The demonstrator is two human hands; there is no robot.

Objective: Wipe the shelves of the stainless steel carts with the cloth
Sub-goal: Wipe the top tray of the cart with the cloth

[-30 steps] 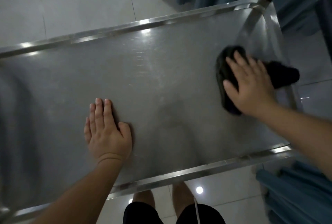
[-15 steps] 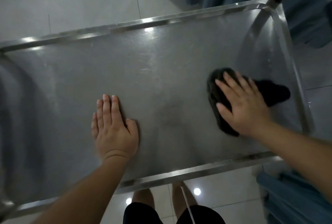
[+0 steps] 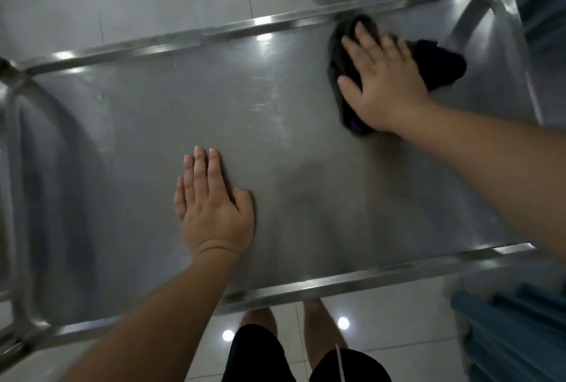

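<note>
Pressing down on a dark cloth [image 3: 441,66], the right hand [image 3: 387,84] lies with fingers spread and nearly straight, flat on top of it, near the far right corner of the cart shelf [image 3: 275,124]. The cloth is bunched, its far end touching or just short of the shelf's far rim; blur hides which. The left hand [image 3: 213,210] rests palm down on bare steel nearer the front edge, left of the middle, fingers straight and close together, holding nothing. Blue fabric [image 3: 514,335] hangs beside the shelf's near right corner.
</note>
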